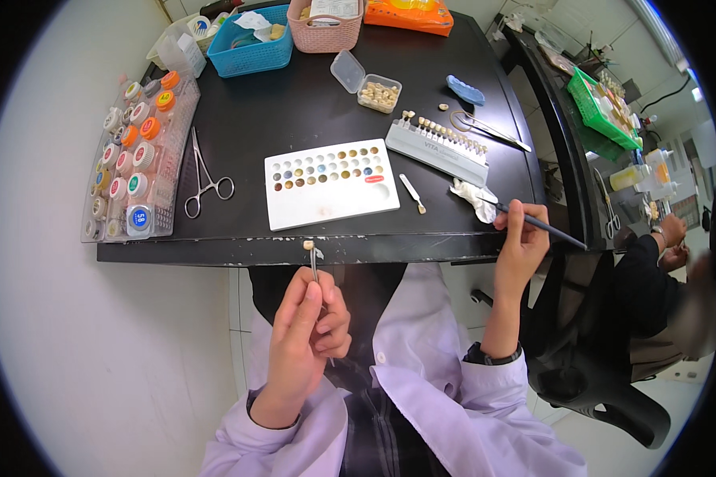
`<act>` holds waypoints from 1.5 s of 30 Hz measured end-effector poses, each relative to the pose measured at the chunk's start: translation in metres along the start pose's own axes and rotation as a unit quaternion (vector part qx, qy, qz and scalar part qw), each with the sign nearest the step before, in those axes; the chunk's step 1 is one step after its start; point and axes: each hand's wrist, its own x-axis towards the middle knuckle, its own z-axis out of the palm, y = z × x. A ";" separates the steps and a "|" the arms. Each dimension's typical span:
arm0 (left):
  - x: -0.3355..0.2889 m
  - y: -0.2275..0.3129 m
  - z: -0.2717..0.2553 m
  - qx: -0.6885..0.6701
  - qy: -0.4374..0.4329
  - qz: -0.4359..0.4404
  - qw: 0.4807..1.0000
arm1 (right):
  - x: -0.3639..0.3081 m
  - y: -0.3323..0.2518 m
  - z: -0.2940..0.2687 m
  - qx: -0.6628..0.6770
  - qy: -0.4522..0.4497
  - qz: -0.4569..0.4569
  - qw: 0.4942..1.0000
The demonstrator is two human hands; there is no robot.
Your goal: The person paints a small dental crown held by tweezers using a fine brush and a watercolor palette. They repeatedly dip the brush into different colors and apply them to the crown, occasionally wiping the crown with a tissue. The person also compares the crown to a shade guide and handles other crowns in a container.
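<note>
My left hand (309, 318) is closed around slim metal forceps (314, 265), mostly hidden by the fingers. At their upper tip a small cream tooth crown (309, 246) is held just before the table's front edge. A thin dark-handled brush (555, 231) rests between the closed fingers of my right hand (525, 238). Its tip touches or hovers over a crumpled white tissue (476, 200); I cannot tell which. Between the hands lies a white palette (334, 208) with rows of coloured wells. A loose shade tab (411, 191) lies beside it, below a grey tooth shade guide (437, 155).
Scissor-handled forceps (203, 179) lie near a clear rack (184, 119) of capped jars. Farther back stand an open box of teeth (379, 95), a blue basket (250, 56) and a pink basket (326, 36). Tweezers (497, 133) lie right. Another person (652, 278) works at right.
</note>
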 end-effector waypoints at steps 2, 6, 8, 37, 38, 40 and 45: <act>0.004 0.002 -0.007 0.023 0.015 0.008 1.000 | -0.002 -0.001 -0.003 -0.031 0.039 -0.026 0.998; 0.009 0.004 -0.021 0.031 0.020 0.030 0.999 | -0.013 -0.035 0.009 0.149 0.083 0.030 0.985; 0.016 0.005 -0.022 0.042 0.027 0.035 0.998 | -0.020 -0.052 0.032 0.151 0.064 0.062 0.985; 0.058 0.017 -0.077 -0.091 -0.104 0.027 0.990 | -0.049 -0.055 0.160 0.138 -0.217 -0.027 0.966; 0.058 0.018 -0.079 -0.096 -0.103 0.027 0.990 | -0.050 -0.056 0.164 0.128 -0.227 -0.037 0.965; 0.059 0.021 -0.081 -0.085 -0.101 0.037 0.990 | -0.052 -0.055 0.168 0.098 -0.251 -0.044 0.962; 0.056 0.022 -0.080 -0.189 -0.080 0.010 0.979 | -0.054 -0.052 0.176 0.058 -0.272 -0.066 0.958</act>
